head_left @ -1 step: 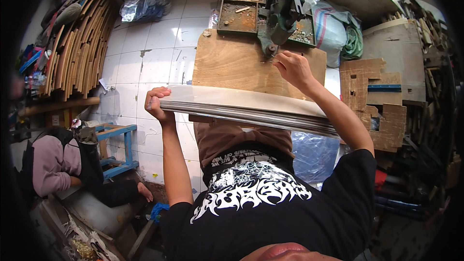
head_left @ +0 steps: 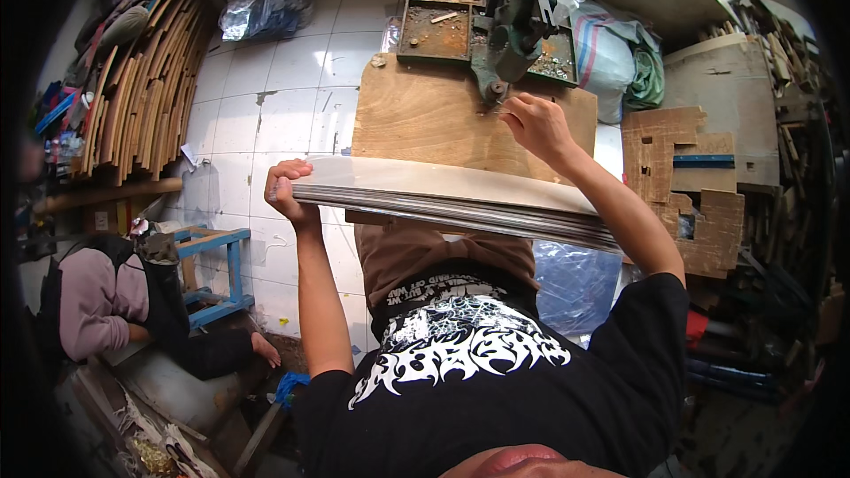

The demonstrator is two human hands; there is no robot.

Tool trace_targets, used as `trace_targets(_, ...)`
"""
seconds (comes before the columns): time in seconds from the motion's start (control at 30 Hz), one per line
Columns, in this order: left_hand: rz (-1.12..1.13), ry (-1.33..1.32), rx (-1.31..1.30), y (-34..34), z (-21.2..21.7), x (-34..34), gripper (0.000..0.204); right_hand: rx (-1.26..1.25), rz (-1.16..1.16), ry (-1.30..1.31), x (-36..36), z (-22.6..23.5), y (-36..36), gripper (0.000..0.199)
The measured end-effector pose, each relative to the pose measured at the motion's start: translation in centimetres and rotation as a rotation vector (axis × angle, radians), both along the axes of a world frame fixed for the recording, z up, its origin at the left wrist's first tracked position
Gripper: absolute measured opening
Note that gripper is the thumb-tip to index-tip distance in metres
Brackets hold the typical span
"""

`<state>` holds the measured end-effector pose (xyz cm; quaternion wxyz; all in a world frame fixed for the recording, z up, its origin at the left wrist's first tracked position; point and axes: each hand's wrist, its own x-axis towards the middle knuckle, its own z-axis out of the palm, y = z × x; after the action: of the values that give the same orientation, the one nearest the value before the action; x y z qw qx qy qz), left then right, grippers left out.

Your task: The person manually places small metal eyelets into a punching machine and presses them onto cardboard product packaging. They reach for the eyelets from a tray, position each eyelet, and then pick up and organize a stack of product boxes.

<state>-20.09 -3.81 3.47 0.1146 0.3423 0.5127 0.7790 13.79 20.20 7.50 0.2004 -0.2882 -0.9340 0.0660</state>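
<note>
A panel stack point(head_left: 443, 188) is grasped by the left hand point(head_left: 290, 189) over the wooden board point(head_left: 434, 115); any hold by the right hand point(head_left: 537, 122), near the green press point(head_left: 515, 53), cannot be told. White tiles point(head_left: 232, 128) are seen leftward; the stack's right end is hidden by the forearm point(head_left: 620, 208).

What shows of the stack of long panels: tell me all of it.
The stack of long panels has a smooth, pale beige top, glossier toward the left, and layered silvery-grey edges facing the person; whether metal or coated board, I cannot tell. It lies crosswise above the person's lap, overlapping the near part of the wooden board. The left hand grips its left end; the right forearm crosses over its right end.
</note>
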Motion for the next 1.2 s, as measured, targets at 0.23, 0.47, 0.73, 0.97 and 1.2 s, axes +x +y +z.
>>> trace_targets(0.23, -0.024, 0.009, -0.016, -0.2, -0.3, -0.2, 0.023, -0.006, -0.021, -0.023, -0.4, -0.3, 0.4, 0.016)
trace_targets(0.47, -0.031, 0.007, -0.002, -0.2, -0.3, -0.1, 0.023, -0.035, -0.046, -0.010, -0.3, -0.3, 0.5, 0.016)
trace_targets(0.73, -0.022, 0.027, -0.006, -0.1, -0.3, -0.1, 0.023, 0.212, 0.027, -0.015, -0.3, -0.3, 0.9, 0.011)
trace_targets(0.97, -0.024, 0.021, -0.005, -0.1, -0.1, -0.2, 0.024, 0.409, 0.041, -0.066, -0.6, -1.1, 1.5, 0.009)
trace_targets(1.2, -0.013, -0.005, 0.010, -0.2, -0.1, 0.1, 0.023, 0.227, 0.050, -0.042, -0.5, -0.5, 0.5, 0.010)
